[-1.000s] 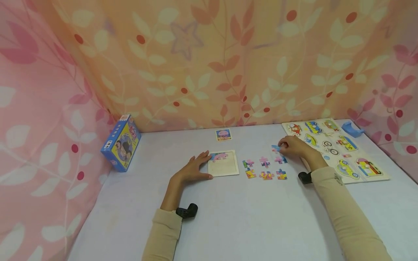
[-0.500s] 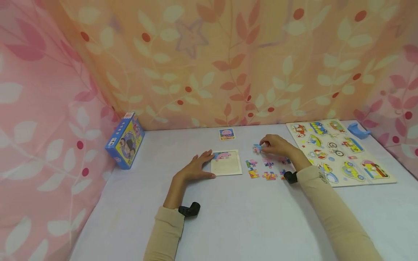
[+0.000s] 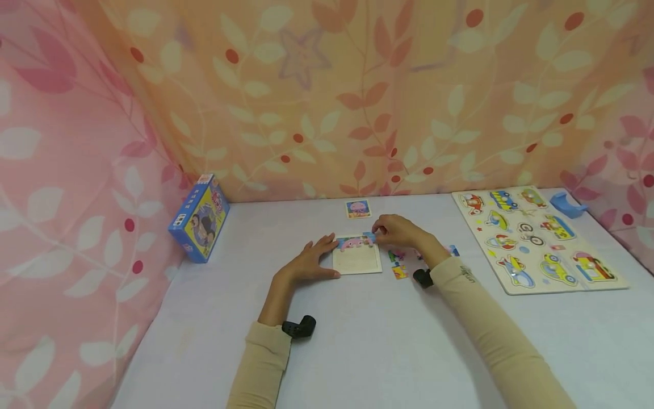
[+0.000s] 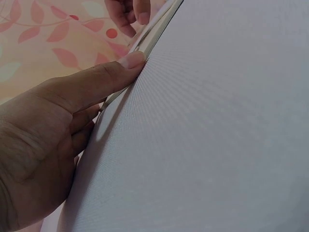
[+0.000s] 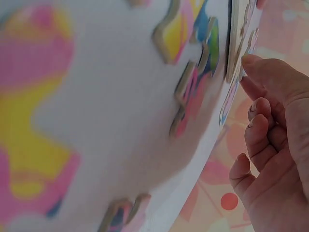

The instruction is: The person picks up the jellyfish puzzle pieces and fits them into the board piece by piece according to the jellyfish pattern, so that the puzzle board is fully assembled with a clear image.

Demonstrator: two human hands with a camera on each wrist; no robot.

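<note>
My right hand (image 3: 401, 232) pinches a small blue puzzle piece (image 3: 369, 237) between thumb and fingers, at the far right corner of a shallow square puzzle tray (image 3: 356, 272). Along the tray's far side lie pink and blue pieces (image 3: 350, 243); the rest of its bare base shows. With fairly straight fingers my left hand (image 3: 305, 263) steadies the tray's left side. In the left wrist view its thumb (image 4: 108, 79) rests against the tray's near edge. Loose puzzle pieces (image 3: 400, 271) lie right of the tray, partly hidden beneath my right forearm.
A small picture card (image 3: 358, 208) lies behind the tray. A blue box (image 3: 200, 220) stands at the left. To the right are a large wooden vehicle puzzle board (image 3: 531, 241) and a blue curved object (image 3: 568, 205). A patterned curtain (image 3: 327, 102) hangs behind the table.
My right hand has lifted a blue puzzle piece from the loose ones on the right and carried it left to the tray's far right corner. My left hand has stayed at the tray.
</note>
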